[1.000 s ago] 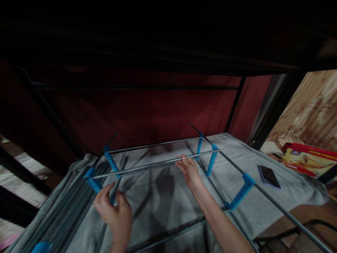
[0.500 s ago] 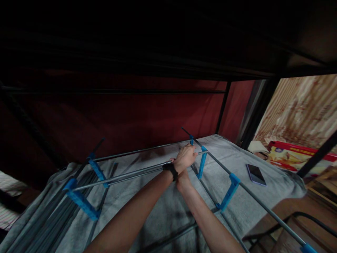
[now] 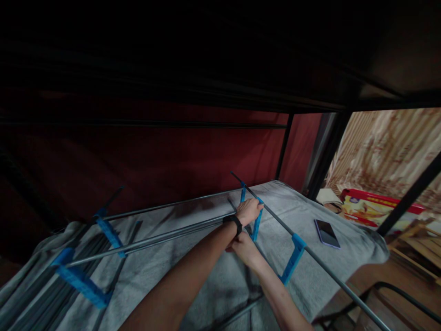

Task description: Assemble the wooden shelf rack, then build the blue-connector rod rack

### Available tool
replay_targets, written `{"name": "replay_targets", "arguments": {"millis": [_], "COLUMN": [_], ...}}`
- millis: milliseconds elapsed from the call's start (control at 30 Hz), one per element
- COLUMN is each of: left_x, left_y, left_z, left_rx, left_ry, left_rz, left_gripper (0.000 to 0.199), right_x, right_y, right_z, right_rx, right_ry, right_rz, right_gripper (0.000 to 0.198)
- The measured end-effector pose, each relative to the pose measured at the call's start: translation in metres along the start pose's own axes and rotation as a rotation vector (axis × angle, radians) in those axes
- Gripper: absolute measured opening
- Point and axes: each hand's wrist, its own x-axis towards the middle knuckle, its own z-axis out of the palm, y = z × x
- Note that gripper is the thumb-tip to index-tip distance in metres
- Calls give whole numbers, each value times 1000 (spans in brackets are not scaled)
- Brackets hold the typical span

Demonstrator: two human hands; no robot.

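My left hand (image 3: 248, 211), with a black watch (image 3: 233, 224) at its wrist, is closed around the right end of a grey metal tube (image 3: 148, 241). Its fingers touch the top of a blue plastic connector (image 3: 257, 220). Below and crossing under that wrist, my right hand (image 3: 246, 250) has curled fingers, partly hidden; what they hold cannot be made out. The tube's left end meets another blue connector (image 3: 81, 280). More blue brackets join the rods of the frame, one (image 3: 292, 259) on the long right-hand tube (image 3: 337, 278).
Grey cloth (image 3: 193, 280) covers the bed under the frame. Several loose tubes (image 3: 65, 289) lie at the left. A phone (image 3: 326, 233) rests at the right, near a red and yellow box (image 3: 375, 207). Dark bunk posts (image 3: 330, 156) and a low overhead panel surround the space.
My left hand has slid right along the tube, up against the blue connector. My right hand has dropped slightly lower, away from the left wrist. The view has shifted a little.
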Motion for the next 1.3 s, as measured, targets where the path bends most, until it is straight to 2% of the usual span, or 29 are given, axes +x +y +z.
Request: {"name": "replay_targets", "arguments": {"millis": [67,133,200,267,367,467,1000,1300], "left_x": [8,9,7,6,8,9,19,23], "left_y": [0,-3,-6,-8,-9,-9,-18,-26], "left_z": [3,7,11,12,11,9,14,20], "left_rx": [18,32,40,47,55,57,-35,-79], "left_ry": [-21,-34,-40,-44,-55,-67,-99,-94], "left_rz": [12,11,7,2,1,-1,-90,-82], "left_gripper": [34,34,34,35,35,34,26,31], "right_x": [-12,-20,-24,-25,-23,-22,-18,-19], "right_y": [-14,-29,-42,-49,-49,-47,-48,-46], "right_z": [-30,-60,-86,-104,-115,-116,-122,-119], "right_rx": [-161,-663,-1069,-1356,-1565,-1612,-1604,-1655], "right_ry": [75,263,392,448,378,290,246,251], "right_rz": [-46,-185,-216,-127,116,213,216,168], "right_gripper": [18,27,34,37,35,36,43,42]}}
